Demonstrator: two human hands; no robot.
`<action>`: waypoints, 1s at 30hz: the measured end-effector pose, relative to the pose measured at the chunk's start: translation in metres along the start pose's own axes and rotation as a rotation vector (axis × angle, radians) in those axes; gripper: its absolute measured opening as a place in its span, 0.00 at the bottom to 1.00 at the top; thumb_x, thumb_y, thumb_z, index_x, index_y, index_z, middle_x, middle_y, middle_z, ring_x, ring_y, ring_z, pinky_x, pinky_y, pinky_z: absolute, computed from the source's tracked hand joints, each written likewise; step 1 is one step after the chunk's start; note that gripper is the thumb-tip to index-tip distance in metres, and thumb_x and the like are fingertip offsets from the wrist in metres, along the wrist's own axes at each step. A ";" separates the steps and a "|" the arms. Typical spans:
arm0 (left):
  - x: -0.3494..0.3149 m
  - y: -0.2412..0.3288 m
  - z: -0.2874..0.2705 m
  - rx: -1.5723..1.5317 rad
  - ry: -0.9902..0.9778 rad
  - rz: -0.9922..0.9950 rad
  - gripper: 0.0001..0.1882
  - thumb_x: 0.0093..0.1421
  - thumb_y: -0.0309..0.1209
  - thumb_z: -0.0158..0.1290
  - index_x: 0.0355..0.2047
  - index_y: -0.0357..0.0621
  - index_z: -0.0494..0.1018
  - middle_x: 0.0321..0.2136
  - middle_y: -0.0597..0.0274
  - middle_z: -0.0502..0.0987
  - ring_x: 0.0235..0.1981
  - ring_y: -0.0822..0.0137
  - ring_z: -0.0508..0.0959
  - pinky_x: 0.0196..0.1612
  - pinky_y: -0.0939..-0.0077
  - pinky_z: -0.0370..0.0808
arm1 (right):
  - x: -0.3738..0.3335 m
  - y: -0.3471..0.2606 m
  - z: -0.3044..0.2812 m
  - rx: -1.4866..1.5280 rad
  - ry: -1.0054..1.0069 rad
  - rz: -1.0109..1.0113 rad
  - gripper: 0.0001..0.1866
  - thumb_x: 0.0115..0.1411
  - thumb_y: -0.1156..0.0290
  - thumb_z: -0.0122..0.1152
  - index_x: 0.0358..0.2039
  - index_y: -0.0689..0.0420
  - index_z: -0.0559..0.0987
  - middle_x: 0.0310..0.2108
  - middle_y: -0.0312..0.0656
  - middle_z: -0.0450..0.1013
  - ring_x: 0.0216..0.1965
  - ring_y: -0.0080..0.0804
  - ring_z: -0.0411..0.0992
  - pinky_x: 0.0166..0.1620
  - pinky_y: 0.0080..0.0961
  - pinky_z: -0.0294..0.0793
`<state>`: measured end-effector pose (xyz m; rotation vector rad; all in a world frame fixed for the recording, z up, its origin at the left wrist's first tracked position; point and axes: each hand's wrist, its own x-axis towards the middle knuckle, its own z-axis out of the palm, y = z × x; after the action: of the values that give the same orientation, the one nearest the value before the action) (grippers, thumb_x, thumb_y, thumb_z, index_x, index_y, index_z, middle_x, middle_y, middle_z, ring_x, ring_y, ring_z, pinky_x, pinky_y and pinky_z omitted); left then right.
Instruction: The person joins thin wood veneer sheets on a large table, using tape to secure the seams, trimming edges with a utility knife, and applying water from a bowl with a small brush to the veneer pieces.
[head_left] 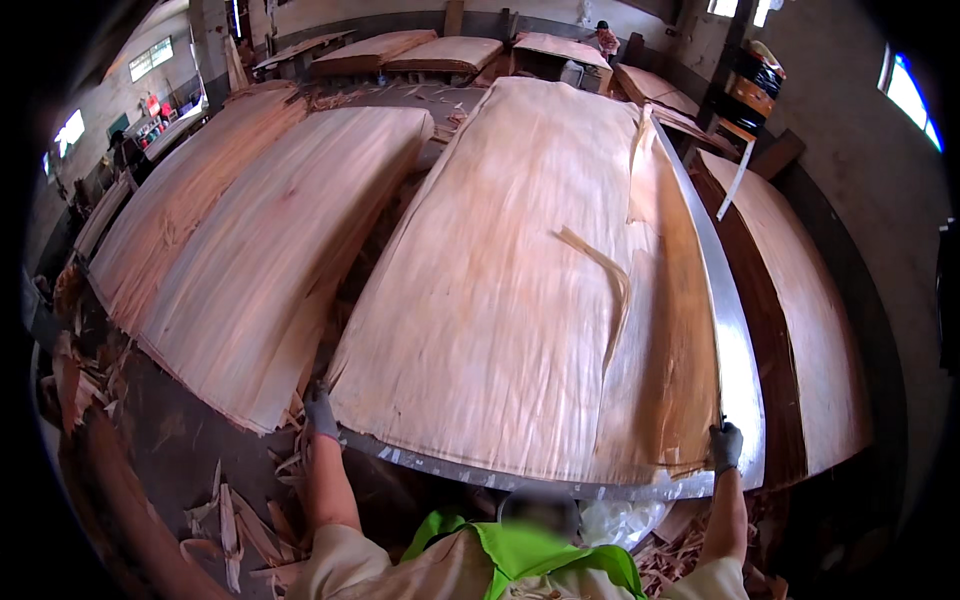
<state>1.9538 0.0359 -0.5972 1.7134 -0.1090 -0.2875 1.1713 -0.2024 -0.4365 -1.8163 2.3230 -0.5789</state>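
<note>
A large pale wood veneer sheet (pixel 480 290) covers most of the metal-edged table (pixel 741 370) before me. My left hand (pixel 322 413), in a grey glove, is closed at the sheet's near left corner. My right hand (pixel 727 446), also gloved, grips the near right edge, where a browner veneer strip (pixel 683 350) runs lengthwise. Both arms are spread wide, and the fingertips are partly hidden. A torn, curled veneer sliver (pixel 615 285) lies on the right half of the sheet. Toward the far right edge, the veneer is split and folded.
Veneer stacks stand close on the left (pixel 270 240) and right (pixel 815 310). More veneer stacks (pixel 445 54) line the back, where another person (pixel 606 40) stands. Veneer scraps (pixel 235 525) litter the floor by my left arm. A white strip (pixel 737 180) hangs at the far right.
</note>
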 end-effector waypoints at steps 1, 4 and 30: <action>-0.001 0.014 -0.002 0.182 -0.039 0.029 0.26 0.51 0.36 0.59 0.47 0.32 0.70 0.40 0.45 0.77 0.40 0.54 0.77 0.45 0.67 0.72 | -0.004 -0.002 -0.001 0.075 -0.052 0.035 0.15 0.48 0.62 0.61 0.22 0.64 0.77 0.18 0.54 0.72 0.22 0.48 0.73 0.28 0.38 0.69; 0.013 0.019 -0.031 0.601 -0.230 0.099 0.26 0.49 0.34 0.61 0.45 0.31 0.71 0.39 0.50 0.77 0.37 0.62 0.77 0.40 0.72 0.72 | -0.005 -0.020 0.028 0.014 -0.032 -0.009 0.15 0.49 0.61 0.60 0.23 0.62 0.78 0.20 0.55 0.73 0.24 0.50 0.73 0.29 0.40 0.69; 0.067 0.012 -0.001 0.133 -0.372 -0.011 0.13 0.52 0.30 0.57 0.37 0.34 0.76 0.23 0.64 0.76 0.22 0.72 0.71 0.25 0.76 0.66 | 0.051 -0.025 0.087 0.291 -0.016 0.070 0.08 0.48 0.71 0.63 0.20 0.63 0.78 0.14 0.37 0.70 0.14 0.25 0.66 0.20 0.28 0.64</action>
<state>2.0198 0.0187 -0.5937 1.7762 -0.3994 -0.6173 1.2098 -0.2748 -0.5001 -1.5954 2.1487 -0.8381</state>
